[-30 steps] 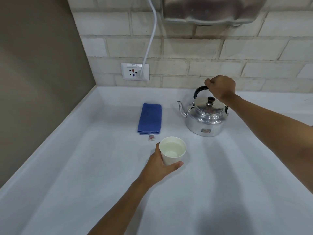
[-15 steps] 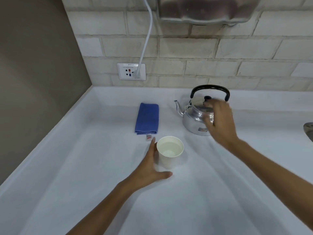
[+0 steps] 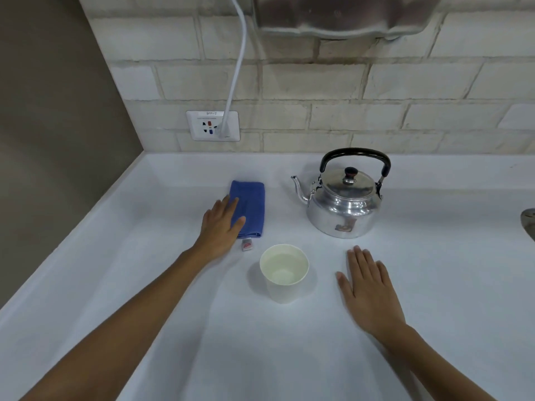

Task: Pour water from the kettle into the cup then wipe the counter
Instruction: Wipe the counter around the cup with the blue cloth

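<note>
A shiny metal kettle (image 3: 344, 204) with a black handle stands upright on the white counter (image 3: 144, 285), spout pointing left. A white paper cup (image 3: 284, 272) holding water stands in front of it, nearer me. A folded blue cloth (image 3: 252, 205) lies left of the kettle. My left hand (image 3: 221, 227) rests flat with its fingers over the cloth's left edge, not closed on it. My right hand (image 3: 369, 287) lies flat and open on the counter, right of the cup and in front of the kettle, touching neither.
A small tag (image 3: 247, 244) lies at the cloth's near end. A wall socket (image 3: 212, 125) with a white cable (image 3: 236, 68) plugged in sits on the brick wall. A metal appliance (image 3: 344, 13) hangs above. A sink edge (image 3: 528, 219) shows at far right.
My right hand let go of the kettle handle and came down flat on the counter. My left hand left the cup and moved up-left onto the blue cloth.
</note>
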Motion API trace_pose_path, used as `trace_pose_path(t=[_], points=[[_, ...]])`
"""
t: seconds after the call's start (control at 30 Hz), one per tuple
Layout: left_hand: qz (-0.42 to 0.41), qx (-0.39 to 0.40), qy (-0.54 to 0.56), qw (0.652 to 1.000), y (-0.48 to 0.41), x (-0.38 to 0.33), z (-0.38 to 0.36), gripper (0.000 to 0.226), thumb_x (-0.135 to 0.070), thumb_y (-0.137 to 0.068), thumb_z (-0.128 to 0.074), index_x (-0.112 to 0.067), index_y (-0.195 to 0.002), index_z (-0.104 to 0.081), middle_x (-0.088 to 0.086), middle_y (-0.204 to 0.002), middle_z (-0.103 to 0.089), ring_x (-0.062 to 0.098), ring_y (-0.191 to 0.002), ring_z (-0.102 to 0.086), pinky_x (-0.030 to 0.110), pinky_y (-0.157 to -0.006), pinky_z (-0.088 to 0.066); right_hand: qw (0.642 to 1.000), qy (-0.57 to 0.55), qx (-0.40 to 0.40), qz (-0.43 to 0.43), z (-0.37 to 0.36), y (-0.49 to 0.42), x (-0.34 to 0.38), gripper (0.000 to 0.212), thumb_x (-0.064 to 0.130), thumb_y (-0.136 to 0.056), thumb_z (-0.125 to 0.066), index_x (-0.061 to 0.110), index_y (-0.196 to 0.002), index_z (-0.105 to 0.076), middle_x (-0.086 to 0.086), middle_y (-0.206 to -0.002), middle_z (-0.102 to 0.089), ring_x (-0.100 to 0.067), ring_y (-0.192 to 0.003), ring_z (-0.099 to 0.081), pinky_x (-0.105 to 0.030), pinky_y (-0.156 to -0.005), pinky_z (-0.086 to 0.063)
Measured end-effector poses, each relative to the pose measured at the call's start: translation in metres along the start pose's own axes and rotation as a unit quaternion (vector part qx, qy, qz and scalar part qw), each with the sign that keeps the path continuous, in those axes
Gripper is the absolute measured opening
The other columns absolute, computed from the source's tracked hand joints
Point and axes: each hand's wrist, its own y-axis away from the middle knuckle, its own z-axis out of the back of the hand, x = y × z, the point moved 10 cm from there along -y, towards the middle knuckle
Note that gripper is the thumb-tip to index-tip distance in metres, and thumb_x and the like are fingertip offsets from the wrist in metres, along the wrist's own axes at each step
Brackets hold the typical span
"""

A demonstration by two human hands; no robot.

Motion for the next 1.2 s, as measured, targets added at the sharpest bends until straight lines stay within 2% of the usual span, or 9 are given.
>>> trace_pose_path(t=[0.17, 0.33, 0.43, 0.63, 0.73, 0.8, 0.9, 1.07, 1.2], points=[[0.010, 0.036, -0.101, 0.994, -0.052, -0.004, -0.034, 0.053, -0.034, -0.100, -0.022, -0.014, -0.147, -0.005, 0.008, -0.158, 0.001, 0.026, -0.144, -0.002, 0.043, -0.115, -0.007, 1.000, -0.016, -0.009, -0.003, 0.002, 0.001, 0.000, 0.061, 0.045, -0.095, -0.015, 0.016, -0.145, 0.005, 0.001, -0.158, 0.004, -0.012, -0.144, 0.010, -0.033, -0.119, 0.007], [0.060, 0.053, -0.094, 0.992, -0.076, -0.003, -0.059, 0.053, -0.035, -0.100, -0.015, -0.015, -0.147, -0.003, 0.006, -0.158, 0.000, 0.029, -0.144, 0.003, 0.044, -0.116, -0.005, 1.000, -0.023, -0.019, -0.005, 0.003, 0.002, 0.002, 0.062, 0.045, -0.095, -0.015, 0.017, -0.145, 0.006, 0.002, -0.158, 0.005, -0.008, -0.143, 0.012, -0.032, -0.119, 0.007], [0.054, 0.064, -0.106, 0.991, -0.077, -0.016, -0.069, 0.053, -0.034, -0.099, -0.013, -0.016, -0.147, 0.001, 0.005, -0.158, 0.002, 0.030, -0.143, 0.006, 0.044, -0.116, -0.001, 1.000, -0.012, -0.016, 0.000, 0.003, 0.001, 0.003, 0.061, 0.045, -0.095, -0.016, 0.017, -0.146, 0.004, 0.002, -0.158, 0.004, -0.010, -0.144, 0.010, -0.033, -0.119, 0.006], [-0.072, 0.097, -0.151, 0.981, -0.044, -0.063, -0.088, 0.052, -0.034, -0.100, -0.013, -0.018, -0.147, 0.001, 0.002, -0.158, 0.000, 0.029, -0.144, 0.004, 0.042, -0.115, -0.003, 1.000, -0.018, -0.015, 0.000, 0.003, 0.002, 0.003, 0.061, 0.045, -0.095, -0.015, 0.017, -0.146, 0.004, 0.001, -0.158, 0.003, -0.008, -0.142, 0.011, -0.032, -0.118, 0.007], [-0.176, 0.084, -0.176, 0.965, -0.006, -0.069, -0.089, 0.052, -0.037, -0.099, -0.016, -0.023, -0.147, 0.000, -0.003, -0.158, -0.003, 0.024, -0.144, 0.002, 0.039, -0.115, -0.006, 1.000, -0.017, -0.013, 0.001, 0.003, 0.002, 0.001, 0.061, 0.045, -0.094, -0.014, 0.018, -0.146, 0.005, 0.002, -0.158, 0.003, -0.008, -0.143, 0.010, -0.031, -0.117, 0.008], [-0.212, 0.074, -0.188, 0.956, 0.007, -0.058, -0.082, 0.052, -0.040, -0.099, -0.017, -0.026, -0.147, -0.004, -0.006, -0.157, -0.006, 0.020, -0.144, -0.001, 0.037, -0.114, -0.008, 1.000, -0.022, -0.011, 0.000, 0.002, 0.002, 0.001, 0.061, 0.046, -0.094, -0.014, 0.019, -0.146, 0.005, 0.003, -0.158, 0.004, -0.008, -0.143, 0.011, -0.031, -0.118, 0.008], [-0.160, 0.083, -0.161, 0.970, -0.014, -0.036, -0.069, 0.051, -0.039, -0.099, -0.019, -0.026, -0.147, -0.008, -0.008, -0.157, -0.008, 0.017, -0.144, -0.003, 0.038, -0.115, -0.007, 1.000, -0.019, -0.011, 0.000, 0.002, 0.002, 0.001, 0.061, 0.046, -0.094, -0.014, 0.018, -0.146, 0.003, 0.002, -0.158, 0.003, -0.009, -0.143, 0.010, -0.032, -0.118, 0.006], [-0.036, 0.086, -0.144, 0.985, -0.042, -0.035, -0.069, 0.053, -0.035, -0.099, -0.017, -0.017, -0.147, -0.005, 0.000, -0.158, -0.005, 0.026, -0.144, 0.001, 0.041, -0.116, -0.004, 1.000, -0.020, -0.007, 0.001, 0.003, 0.000, 0.002, 0.062, 0.046, -0.094, -0.014, 0.018, -0.146, 0.002, 0.002, -0.158, 0.002, -0.010, -0.144, 0.009, -0.033, -0.119, 0.006], [-0.083, 0.108, -0.163, 0.977, -0.016, -0.053, -0.076, 0.053, -0.034, -0.100, -0.016, -0.018, -0.147, 0.002, 0.001, -0.158, 0.000, 0.028, -0.144, 0.006, 0.039, -0.116, -0.003, 1.000, -0.027, 0.005, 0.001, 0.004, 0.000, -0.001, 0.061, 0.046, -0.094, -0.015, 0.018, -0.146, 0.001, 0.001, -0.158, 0.002, -0.011, -0.144, 0.008, -0.035, -0.120, 0.004]])
